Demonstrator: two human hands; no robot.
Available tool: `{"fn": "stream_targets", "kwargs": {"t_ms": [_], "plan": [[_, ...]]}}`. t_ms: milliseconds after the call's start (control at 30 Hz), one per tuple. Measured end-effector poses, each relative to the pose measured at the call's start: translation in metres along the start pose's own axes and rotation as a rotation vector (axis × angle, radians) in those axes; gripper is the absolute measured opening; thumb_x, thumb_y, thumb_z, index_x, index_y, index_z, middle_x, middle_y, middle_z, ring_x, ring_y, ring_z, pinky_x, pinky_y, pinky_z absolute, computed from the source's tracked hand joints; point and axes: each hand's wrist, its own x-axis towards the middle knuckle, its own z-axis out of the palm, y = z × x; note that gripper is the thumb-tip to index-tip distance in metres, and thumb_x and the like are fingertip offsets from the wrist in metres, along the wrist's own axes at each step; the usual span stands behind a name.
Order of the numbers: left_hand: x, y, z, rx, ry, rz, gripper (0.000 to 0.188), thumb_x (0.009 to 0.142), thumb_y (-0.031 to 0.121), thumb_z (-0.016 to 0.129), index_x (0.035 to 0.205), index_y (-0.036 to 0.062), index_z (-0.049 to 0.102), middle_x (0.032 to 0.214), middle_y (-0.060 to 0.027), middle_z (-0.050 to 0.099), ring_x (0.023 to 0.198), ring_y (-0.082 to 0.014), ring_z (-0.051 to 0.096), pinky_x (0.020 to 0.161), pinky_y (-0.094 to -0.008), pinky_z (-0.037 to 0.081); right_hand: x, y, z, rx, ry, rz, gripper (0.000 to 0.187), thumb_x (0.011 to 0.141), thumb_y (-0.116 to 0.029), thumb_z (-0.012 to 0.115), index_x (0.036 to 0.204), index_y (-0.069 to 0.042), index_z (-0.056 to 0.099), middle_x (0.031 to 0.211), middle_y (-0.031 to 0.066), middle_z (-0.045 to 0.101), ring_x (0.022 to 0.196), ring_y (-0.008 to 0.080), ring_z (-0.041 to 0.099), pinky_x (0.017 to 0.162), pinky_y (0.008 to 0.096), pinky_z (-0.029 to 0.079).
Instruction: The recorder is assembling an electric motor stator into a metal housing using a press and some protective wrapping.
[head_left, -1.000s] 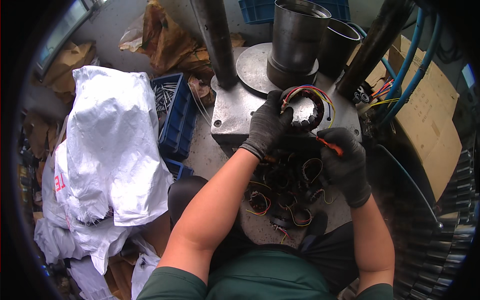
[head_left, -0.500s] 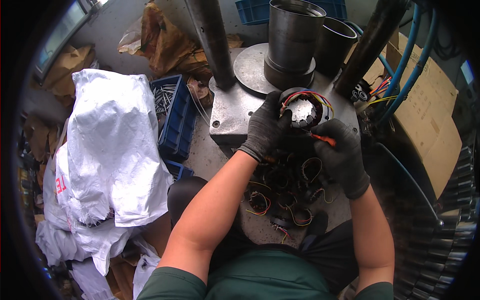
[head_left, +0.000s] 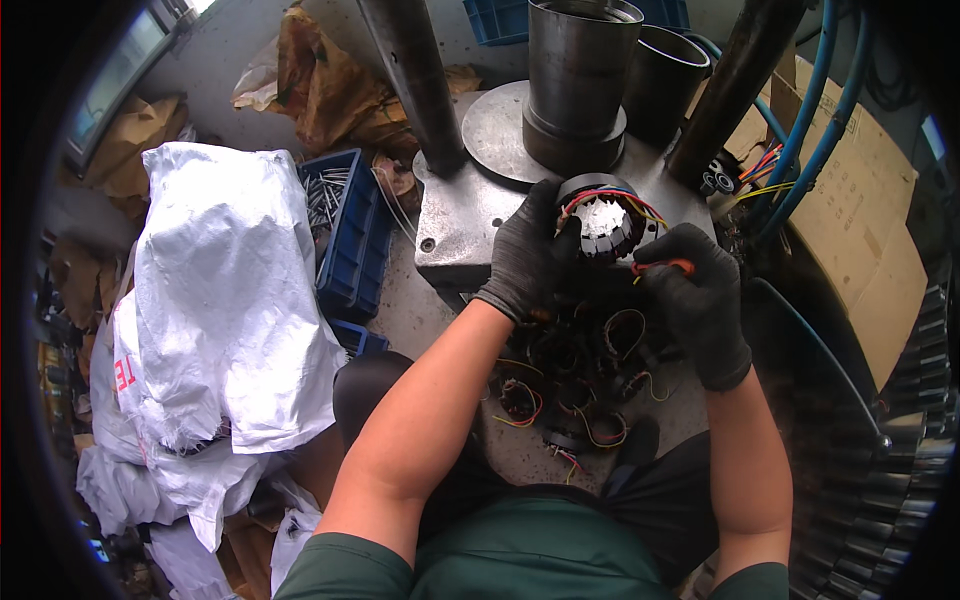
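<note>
My left hand (head_left: 530,252), in a dark grey glove, is closed on the left side of a motor stator (head_left: 612,243). This ring has dark windings, and red, blue and yellow wires loop over its top. It is held over the front edge of a metal press base (head_left: 455,235). Just right of the ring, my gloved right hand (head_left: 700,305) grips a small tool with an orange-red handle (head_left: 680,266). The tool's tip is hard to make out. Below my hands, several more stators (head_left: 520,400) with coloured leads lie in a heap between my legs.
A steel cylinder (head_left: 580,85) stands on the round plate behind my hands, between two thick posts (head_left: 415,85). At left are a blue bin (head_left: 355,240) of metal rods and white sacks (head_left: 230,290). Blue hoses (head_left: 825,130) and cardboard (head_left: 850,220) are at right.
My right hand has moved a little to the right with the orange-red-handled tool, away from the ring's lower edge. The stator has tilted slightly in my left hand, which otherwise stays in place.
</note>
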Motion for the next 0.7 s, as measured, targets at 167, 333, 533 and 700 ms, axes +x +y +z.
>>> {"fn": "stream_targets", "kwargs": {"t_ms": [167, 333, 533, 700], "plan": [[0.003, 0.001, -0.004, -0.044, -0.029, -0.123, 0.05, 0.091, 0.017, 0.07, 0.137, 0.0055, 0.054, 0.109, -0.0234, 0.073, 0.104, -0.0408, 0.072, 0.086, -0.0461, 0.057, -0.006, 0.01, 0.003, -0.104, 0.052, -0.1, 0.016, 0.083, 0.004, 0.068, 0.098, -0.002, 0.069, 0.086, 0.0111, 0.07, 0.081, 0.0209, 0.07, 0.075, 0.0339, 0.055], [0.003, 0.004, -0.004, -0.04, -0.025, -0.115, 0.046, 0.091, 0.012, 0.066, 0.135, 0.0102, 0.053, 0.107, -0.0238, 0.072, 0.103, -0.043, 0.072, 0.085, -0.0455, 0.057, -0.008, 0.012, 0.003, -0.131, 0.016, -0.181, 0.02, 0.083, 0.005, 0.069, 0.101, -0.003, 0.068, 0.092, 0.0124, 0.071, 0.085, 0.024, 0.072, 0.078, 0.0348, 0.056], [0.003, 0.0, -0.004, -0.015, 0.002, -0.076, 0.049, 0.09, 0.019, 0.071, 0.135, 0.0087, 0.054, 0.099, -0.021, 0.073, 0.094, -0.0411, 0.072, 0.08, -0.0477, 0.057, -0.006, 0.011, 0.009, -0.141, -0.002, -0.234, 0.02, 0.082, 0.006, 0.068, 0.101, -0.003, 0.067, 0.093, 0.0129, 0.071, 0.086, 0.0256, 0.072, 0.079, 0.0356, 0.057], [0.002, 0.005, -0.002, 0.003, 0.003, -0.045, 0.047, 0.09, 0.021, 0.071, 0.133, 0.0079, 0.056, 0.11, -0.0216, 0.073, 0.104, -0.0403, 0.072, 0.086, -0.0462, 0.058, 0.003, 0.006, 0.006, -0.213, -0.034, -0.187, 0.015, 0.083, 0.004, 0.067, 0.098, -0.002, 0.067, 0.087, 0.0118, 0.07, 0.082, 0.0241, 0.072, 0.076, 0.0351, 0.056]]}}
